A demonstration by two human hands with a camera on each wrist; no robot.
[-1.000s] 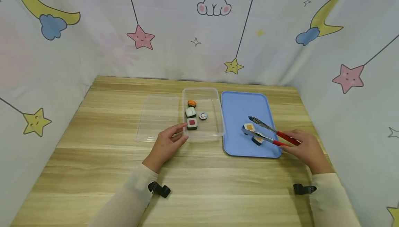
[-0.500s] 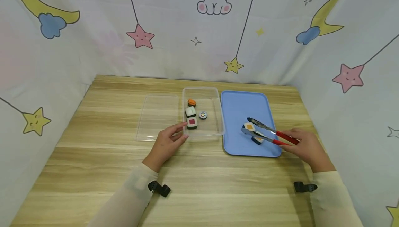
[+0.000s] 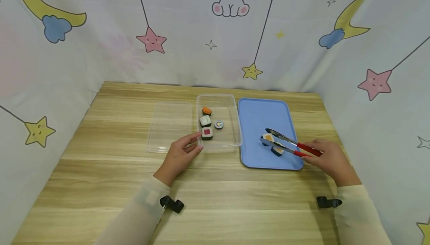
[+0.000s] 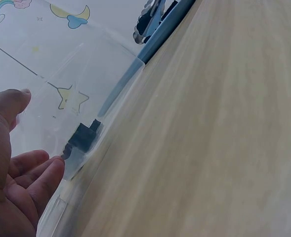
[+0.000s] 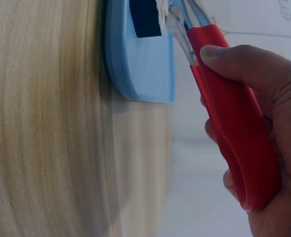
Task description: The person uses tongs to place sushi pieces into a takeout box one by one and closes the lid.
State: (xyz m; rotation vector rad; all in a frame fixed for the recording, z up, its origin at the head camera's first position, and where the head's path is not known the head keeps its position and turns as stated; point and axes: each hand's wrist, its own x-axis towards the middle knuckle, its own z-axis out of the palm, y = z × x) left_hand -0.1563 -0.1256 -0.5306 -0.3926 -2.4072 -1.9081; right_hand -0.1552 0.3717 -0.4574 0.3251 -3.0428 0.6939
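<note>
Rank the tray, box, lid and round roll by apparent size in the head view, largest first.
1. Tray
2. Box and lid: too alike to rank
3. Round roll

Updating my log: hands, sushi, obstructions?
Right hand grips red-handled metal tongs, open at square orange-centred sushi. Left hand at clear plastic box. Second orange sushi adjacent.

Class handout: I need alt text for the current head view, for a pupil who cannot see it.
A right hand holds red-handled tongs, parted, over a blue tray with two sushi pieces; a left hand touches a clear box holding four sushi pieces. A clear lid lies left of the box on the wooden table.
</note>
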